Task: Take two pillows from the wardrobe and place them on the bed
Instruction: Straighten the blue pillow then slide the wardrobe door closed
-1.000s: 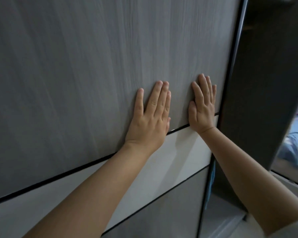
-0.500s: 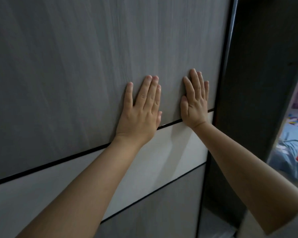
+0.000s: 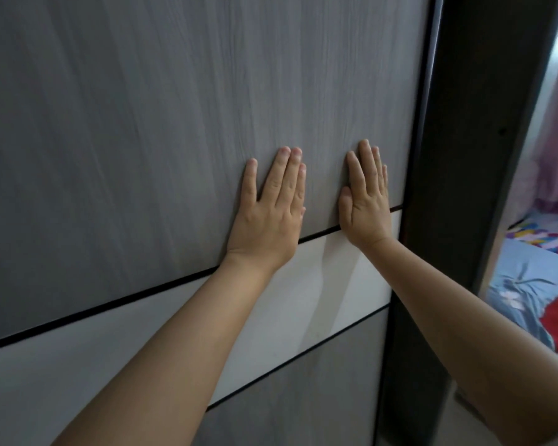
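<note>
Left hand & right hand spread flat on grey wardrobe door; bed prob. at right.

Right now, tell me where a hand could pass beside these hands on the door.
Free: the grey door left of the left hand, and the white band below it. Crowded: the narrow gap between both hands, and between the right hand and the door's dark edge.

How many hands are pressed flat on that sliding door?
2: the left hand and right hand lie side by side on the wardrobe door, near its right edge.
</note>
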A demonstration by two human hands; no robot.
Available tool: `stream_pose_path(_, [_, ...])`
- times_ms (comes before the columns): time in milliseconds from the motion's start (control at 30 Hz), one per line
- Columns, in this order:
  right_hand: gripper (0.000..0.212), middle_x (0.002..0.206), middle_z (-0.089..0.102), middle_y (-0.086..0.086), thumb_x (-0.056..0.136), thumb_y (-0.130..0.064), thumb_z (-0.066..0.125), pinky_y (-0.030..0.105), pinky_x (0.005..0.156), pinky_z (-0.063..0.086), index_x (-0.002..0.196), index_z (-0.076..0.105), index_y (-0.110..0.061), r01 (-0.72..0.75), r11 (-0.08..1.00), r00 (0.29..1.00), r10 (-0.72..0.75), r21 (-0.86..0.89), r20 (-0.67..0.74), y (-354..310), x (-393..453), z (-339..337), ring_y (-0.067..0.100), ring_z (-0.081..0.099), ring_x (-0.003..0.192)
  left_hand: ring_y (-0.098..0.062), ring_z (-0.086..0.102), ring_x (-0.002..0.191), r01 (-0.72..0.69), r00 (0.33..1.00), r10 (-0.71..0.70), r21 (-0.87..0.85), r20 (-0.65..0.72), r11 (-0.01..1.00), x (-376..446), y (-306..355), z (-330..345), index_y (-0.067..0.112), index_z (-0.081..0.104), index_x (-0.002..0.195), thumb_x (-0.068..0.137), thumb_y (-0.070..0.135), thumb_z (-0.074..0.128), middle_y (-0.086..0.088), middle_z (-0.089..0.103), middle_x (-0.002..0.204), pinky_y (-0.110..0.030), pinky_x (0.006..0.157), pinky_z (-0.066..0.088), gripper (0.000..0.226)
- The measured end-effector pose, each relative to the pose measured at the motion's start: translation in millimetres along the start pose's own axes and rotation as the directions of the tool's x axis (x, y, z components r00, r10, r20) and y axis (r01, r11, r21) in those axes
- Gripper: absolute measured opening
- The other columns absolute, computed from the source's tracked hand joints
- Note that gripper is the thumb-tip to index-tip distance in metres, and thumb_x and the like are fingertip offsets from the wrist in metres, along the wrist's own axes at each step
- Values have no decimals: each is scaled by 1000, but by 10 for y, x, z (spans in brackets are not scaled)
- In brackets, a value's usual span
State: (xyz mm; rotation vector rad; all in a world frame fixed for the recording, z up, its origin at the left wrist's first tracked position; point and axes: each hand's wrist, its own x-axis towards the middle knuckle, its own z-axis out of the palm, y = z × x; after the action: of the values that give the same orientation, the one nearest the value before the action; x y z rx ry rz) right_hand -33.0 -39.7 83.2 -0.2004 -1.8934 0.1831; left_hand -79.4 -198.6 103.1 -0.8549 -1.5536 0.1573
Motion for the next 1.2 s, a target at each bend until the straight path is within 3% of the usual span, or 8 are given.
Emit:
stream_pose_path(100, [57, 149, 23, 26, 87, -24, 25, 44, 114, 4, 139, 27, 0, -36, 999, 999, 36, -22, 8, 354, 55, -122, 26, 4, 135, -13, 52, 125, -3, 999, 2, -9, -44, 1000, 230, 322, 126, 14, 51, 130, 86, 33, 28, 3, 57, 135, -42, 99, 48, 53])
stream_pose_path(200, [54, 149, 25, 26, 89, -22, 29, 49, 113, 10, 139, 29, 0, -75, 996, 997, 75, -41, 14, 713, 130, -235, 24, 5, 134, -12, 51, 127, -12, 999, 11, -39, -38, 999, 474, 635, 228, 15, 50, 131, 86, 34, 31, 4, 55, 136, -41, 101, 46, 53])
stream_pose_path(400, [54, 151, 21, 24, 89, -13, 35, 43, 113, 5, 140, 24, 1, -155, 986, 988, 155, -54, 3, 1358, 225, -363, 22, 3, 135, -11, 48, 129, -42, 998, 38, -90, -46, 995, 922, 1224, 406, 17, 46, 133, 84, 33, 31, 7, 52, 139, -37, 105, 42, 54])
stream_pose_path(700, [56, 141, 26, 41, 90, -18, 32, 41, 114, 4, 132, 26, 18, -49, 994, 998, 53, -96, 36, 2269, 397, -513, 46, 15, 133, -9, 48, 129, -32, 999, 33, -74, 13, 997, 1508, 1945, 577, 19, 48, 133, 82, 36, 36, 10, 53, 138, -36, 105, 43, 54])
stream_pose_path(867, [50, 132, 32, 48, 86, -5, 42, 10, 112, -13, 125, 33, 24, 31, 998, 998, -33, -49, -46, 2680, 488, -521, 55, 20, 126, -8, 50, 127, 12, 999, -10, -36, 52, 999, 1745, 2197, 620, 19, 50, 131, 83, 36, 28, 10, 54, 137, -42, 102, 45, 55])
stream_pose_path(1033, [55, 125, 46, 44, 83, -18, 30, 14, 114, -9, 121, 43, 20, 102, 994, 988, -107, -49, -114, 2740, 514, -443, 56, 33, 120, -13, 50, 127, 33, 996, -41, 97, 85, 995, 1773, 2174, 583, 13, 49, 132, 83, 35, 27, 4, 54, 138, -44, 101, 23, 58])
stream_pose_path(1133, [54, 124, 49, 42, 83, -17, 31, 18, 116, -5, 120, 46, 18, 115, 991, 982, -124, -69, -140, 2757, 510, -454, 59, 40, 116, -13, 52, 126, 36, 996, -44, 98, 84, 995, 1767, 2194, 560, 13, 51, 131, 82, 36, 27, 4, 55, 137, -48, 102, 27, 58])
stream_pose_path(1200, [53, 123, 50, 42, 82, -17, 32, 35, 118, 11, 119, 48, 18, 124, 988, 984, -134, -89, -114, 2756, 506, -449, 59, 41, 116, -11, 53, 125, 31, 996, -39, 96, 82, 995, 1767, 2216, 575, 15, 52, 129, 82, 37, 28, 6, 57, 135, -47, 101, 42, 58])
